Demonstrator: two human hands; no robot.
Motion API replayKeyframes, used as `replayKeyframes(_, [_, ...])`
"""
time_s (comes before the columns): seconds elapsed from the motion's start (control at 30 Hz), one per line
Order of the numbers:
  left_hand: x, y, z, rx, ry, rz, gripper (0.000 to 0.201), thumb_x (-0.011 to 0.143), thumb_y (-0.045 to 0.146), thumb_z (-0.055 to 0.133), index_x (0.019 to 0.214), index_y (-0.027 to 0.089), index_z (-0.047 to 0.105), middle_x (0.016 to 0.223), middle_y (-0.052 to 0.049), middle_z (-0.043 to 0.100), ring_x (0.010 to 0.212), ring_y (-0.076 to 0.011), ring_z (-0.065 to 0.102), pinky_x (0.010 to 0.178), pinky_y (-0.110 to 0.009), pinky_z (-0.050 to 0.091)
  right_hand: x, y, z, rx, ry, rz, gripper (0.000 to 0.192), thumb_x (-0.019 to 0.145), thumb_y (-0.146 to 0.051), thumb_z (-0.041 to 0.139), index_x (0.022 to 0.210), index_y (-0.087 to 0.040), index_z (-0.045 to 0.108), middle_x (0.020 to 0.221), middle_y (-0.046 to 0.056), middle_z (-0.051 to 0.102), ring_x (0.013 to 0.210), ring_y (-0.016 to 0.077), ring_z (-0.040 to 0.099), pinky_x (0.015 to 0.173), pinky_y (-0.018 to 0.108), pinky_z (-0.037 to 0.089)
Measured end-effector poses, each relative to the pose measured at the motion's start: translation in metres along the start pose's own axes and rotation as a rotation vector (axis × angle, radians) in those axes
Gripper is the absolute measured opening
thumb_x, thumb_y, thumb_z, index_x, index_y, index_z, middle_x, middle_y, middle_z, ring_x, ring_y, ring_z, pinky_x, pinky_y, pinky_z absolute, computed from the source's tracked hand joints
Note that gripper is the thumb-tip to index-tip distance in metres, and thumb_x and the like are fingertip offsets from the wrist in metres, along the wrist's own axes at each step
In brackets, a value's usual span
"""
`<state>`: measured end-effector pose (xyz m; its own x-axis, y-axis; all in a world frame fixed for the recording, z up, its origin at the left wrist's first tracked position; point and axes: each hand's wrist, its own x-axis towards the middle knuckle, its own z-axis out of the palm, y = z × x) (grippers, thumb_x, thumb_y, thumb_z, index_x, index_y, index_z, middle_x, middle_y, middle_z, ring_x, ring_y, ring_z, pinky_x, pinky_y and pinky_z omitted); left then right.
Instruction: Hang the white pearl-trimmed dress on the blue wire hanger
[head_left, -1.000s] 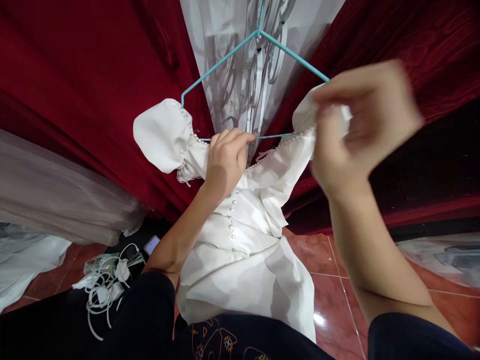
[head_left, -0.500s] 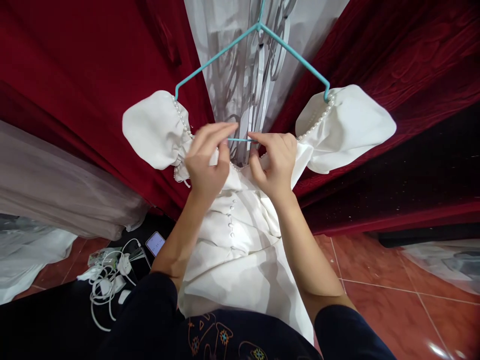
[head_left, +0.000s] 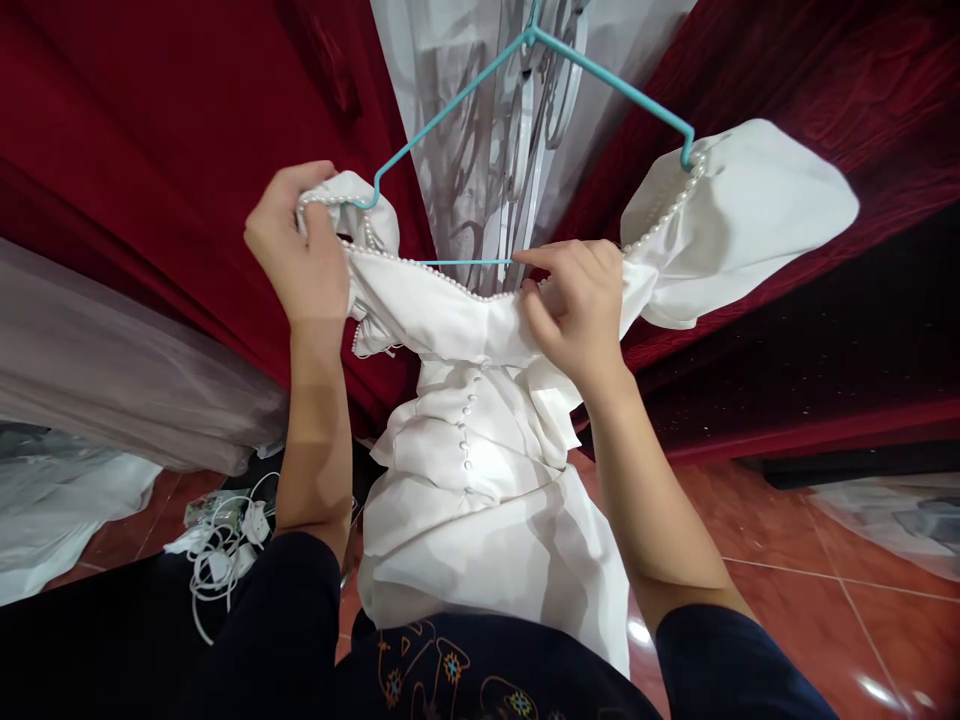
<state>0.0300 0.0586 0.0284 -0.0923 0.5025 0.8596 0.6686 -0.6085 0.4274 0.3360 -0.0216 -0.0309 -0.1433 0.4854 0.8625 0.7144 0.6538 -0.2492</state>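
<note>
Two red curtains (head_left: 187, 130) flank the dress (head_left: 495, 560) above floor tiles (head_left: 765, 530). Left grip (head_left: 296, 245) pinches a sleeve (head_left: 384, 225); right grip (head_left: 581, 305), I cannot tell.

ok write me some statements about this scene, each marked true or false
1. The white bead-trimmed fabric dress is on a thin turquoise clothes hanger. True.
2. The left hand holds a puffed white fabric sleeve. True.
3. The right hand hangs well away from the dress. False: it is at the beaded neckline.
4. A tangled white cable lies at the lower right of the picture. False: it is at the lower left.
</note>
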Motion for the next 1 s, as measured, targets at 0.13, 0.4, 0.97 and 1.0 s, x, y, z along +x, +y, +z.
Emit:
replayKeyframes(0.13, [0.005, -0.022, -0.024, 0.051, 0.092, -0.132, 0.026, 0.108, 0.021, 0.053, 0.108, 0.020, 0.079, 0.110, 0.000, 0.081, 0.111, -0.0179, 0.075, 0.105, -0.042, 0.060, 0.004, -0.001, 0.000, 0.046, -0.088, 0.035, 0.031, 0.102, -0.027, 0.053, 0.129, -0.025, 0.068, 0.119, 0.007, 0.075, 0.109, 0.0256, 0.064, 0.101, 0.046, 0.044])
replayKeyframes(0.4, [-0.047, 0.026, -0.051, 0.187, -0.552, -0.235, 0.025, 0.086, 0.020, 0.070, 0.102, 0.021, 0.088, 0.090, -0.003, 0.085, 0.082, -0.0265, 0.080, 0.075, -0.041, 0.062, 0.004, 0.000, 0.010, 0.062, -0.046, 0.047, 0.030, 0.097, -0.020, 0.054, 0.121, -0.025, 0.070, 0.112, 0.006, 0.076, 0.102, 0.0246, 0.065, 0.097, 0.045, 0.045])
replayKeyframes(0.97, [-0.076, 0.086, 0.028, -0.066, -0.350, 0.133, 0.034, 0.095, 0.006, 0.055, 0.108, 0.025, 0.080, 0.105, 0.000, 0.083, 0.096, -0.0211, 0.074, 0.097, -0.039, 0.049, 0.013, -0.017, -0.030, 0.128, 0.138, 0.115, 0.016, 0.104, -0.025, 0.059, 0.108, -0.026, 0.075, 0.107, 0.005, 0.077, 0.107, 0.0237, 0.072, 0.099, 0.049, 0.056])
replayKeyframes(1.0, [-0.076, 0.088, 0.028, -0.088, -0.346, 0.131, 0.035, 0.094, 0.005, 0.055, 0.107, 0.025, 0.080, 0.104, 0.001, 0.083, 0.095, -0.0207, 0.073, 0.096, -0.038, 0.049, 0.018, -0.015, -0.038, 0.136, 0.248, 0.097, 0.015, 0.104, -0.025, 0.061, 0.109, -0.026, 0.076, 0.107, 0.005, 0.076, 0.108, 0.0234, 0.072, 0.099, 0.047, 0.057])
